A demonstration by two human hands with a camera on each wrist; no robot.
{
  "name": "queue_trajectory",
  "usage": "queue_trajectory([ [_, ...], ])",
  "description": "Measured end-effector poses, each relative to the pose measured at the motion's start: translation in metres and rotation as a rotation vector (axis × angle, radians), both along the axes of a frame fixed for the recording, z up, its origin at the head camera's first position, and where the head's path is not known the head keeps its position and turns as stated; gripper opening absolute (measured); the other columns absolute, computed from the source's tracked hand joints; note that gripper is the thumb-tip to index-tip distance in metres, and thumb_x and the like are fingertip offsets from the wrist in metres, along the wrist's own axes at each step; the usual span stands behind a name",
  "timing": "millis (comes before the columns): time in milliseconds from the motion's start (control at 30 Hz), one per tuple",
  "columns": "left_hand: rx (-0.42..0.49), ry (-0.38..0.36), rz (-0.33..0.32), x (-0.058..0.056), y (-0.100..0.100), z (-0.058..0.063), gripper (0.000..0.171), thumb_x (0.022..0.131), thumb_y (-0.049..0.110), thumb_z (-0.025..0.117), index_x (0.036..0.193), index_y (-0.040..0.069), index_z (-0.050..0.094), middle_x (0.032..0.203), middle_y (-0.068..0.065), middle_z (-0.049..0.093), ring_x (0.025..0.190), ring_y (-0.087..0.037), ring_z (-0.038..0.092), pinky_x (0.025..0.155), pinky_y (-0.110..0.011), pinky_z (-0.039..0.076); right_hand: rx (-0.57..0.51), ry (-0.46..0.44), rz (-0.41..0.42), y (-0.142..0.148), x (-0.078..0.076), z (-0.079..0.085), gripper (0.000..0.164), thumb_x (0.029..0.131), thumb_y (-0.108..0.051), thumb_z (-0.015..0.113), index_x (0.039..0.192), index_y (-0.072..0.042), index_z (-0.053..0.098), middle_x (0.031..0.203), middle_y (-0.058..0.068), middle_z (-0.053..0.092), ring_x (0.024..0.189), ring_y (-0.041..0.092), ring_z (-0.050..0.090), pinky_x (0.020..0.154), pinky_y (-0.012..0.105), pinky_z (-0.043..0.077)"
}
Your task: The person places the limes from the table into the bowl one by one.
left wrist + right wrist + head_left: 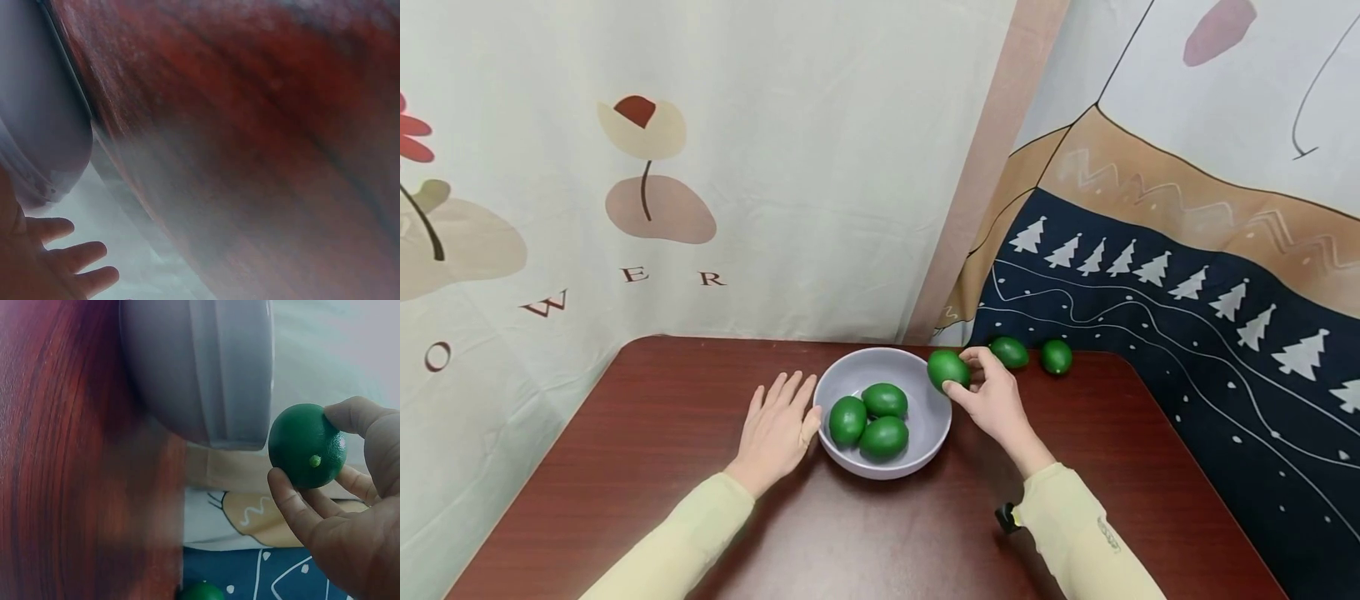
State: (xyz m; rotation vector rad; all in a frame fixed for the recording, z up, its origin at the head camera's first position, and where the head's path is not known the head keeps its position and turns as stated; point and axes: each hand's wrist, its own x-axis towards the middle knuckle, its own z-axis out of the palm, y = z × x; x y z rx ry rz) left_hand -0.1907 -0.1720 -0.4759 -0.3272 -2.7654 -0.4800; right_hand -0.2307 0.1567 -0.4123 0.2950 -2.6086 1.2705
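A pale grey-purple bowl (928, 421) stands on the table with three green limes (883, 437) lying in it. My right hand (1000, 404) pinches another lime (306, 447) between thumb and fingers, at the height of the bowl's right rim. A small pale stem nub shows on this lime in the right wrist view. On the other side, my left hand (777, 433) has its fingers straight and spread, the thumb right at the bowl's left rim. In the left wrist view its fingers (81, 256) show below the bowl's wall (44, 94).
Two more limes, one (1010, 352) just behind my right hand and another (1056, 357) farther right, lie near the table's back edge. The dark red-brown wooden table (647, 433) meets hanging printed cloths (820, 208) behind. A black band (1007, 517) sits at the right wrist.
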Motion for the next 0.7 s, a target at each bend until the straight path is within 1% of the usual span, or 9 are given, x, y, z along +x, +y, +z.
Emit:
queue_trajectory([
  [233, -0.013, -0.017, 0.014, 0.0, 0.0, 0.003, 0.056, 0.106, 0.035, 0.049, 0.153, 0.005, 0.049, 0.159, -0.023, 0.043, 0.15, -0.044, 0.035, 0.12, -0.066, 0.024, 0.021, 0.016, 0.039, -0.006, 0.008, 0.004, 0.04, 0.085, -0.011, 0.081, 0.119, -0.006, 0.061, 0.11, 0.017, 0.069, 0.095, 0.031, 0.065, 0.085, 0.05, 0.059],
  [333, -0.016, -0.014, 0.017, 0.0, 0.0, 0.003, 0.056, 0.106, 0.034, 0.049, 0.154, 0.005, 0.048, 0.16, -0.023, 0.041, 0.15, -0.044, 0.033, 0.121, -0.066, 0.023, 0.048, 0.019, 0.053, -0.008, 0.01, 0.006, 0.038, 0.085, -0.012, 0.081, 0.117, -0.006, 0.062, 0.108, 0.016, 0.068, 0.094, 0.029, 0.065, 0.084, 0.048, 0.059],
  [467, -0.016, -0.015, 0.017, 0.0, 0.0, 0.002, 0.057, 0.106, 0.035, 0.048, 0.154, 0.005, 0.048, 0.161, -0.023, 0.039, 0.151, -0.044, 0.032, 0.121, -0.066, 0.021, 0.098, 0.028, 0.076, -0.011, 0.012, 0.007, 0.035, 0.085, -0.013, 0.081, 0.115, -0.007, 0.063, 0.108, 0.014, 0.069, 0.092, 0.026, 0.065, 0.082, 0.042, 0.058],
  [600, -0.023, -0.018, 0.02, 0.0, 0.0, 0.003, 0.058, 0.105, 0.037, 0.048, 0.154, 0.006, 0.048, 0.162, -0.023, 0.038, 0.151, -0.044, 0.032, 0.121, -0.066, 0.021, 0.146, 0.031, 0.095, -0.015, 0.015, 0.01, 0.035, 0.084, -0.015, 0.081, 0.113, -0.008, 0.063, 0.106, 0.013, 0.07, 0.089, 0.026, 0.066, 0.081, 0.04, 0.056],
  [700, -0.027, -0.014, 0.021, 0.001, 0.0, 0.003, 0.058, 0.105, 0.037, 0.048, 0.154, 0.006, 0.049, 0.161, -0.023, 0.04, 0.15, -0.044, 0.033, 0.121, -0.067, 0.021, 0.173, 0.016, 0.103, -0.017, 0.016, 0.011, 0.035, 0.084, -0.017, 0.081, 0.113, -0.01, 0.063, 0.105, 0.011, 0.069, 0.09, 0.024, 0.065, 0.08, 0.04, 0.054],
])
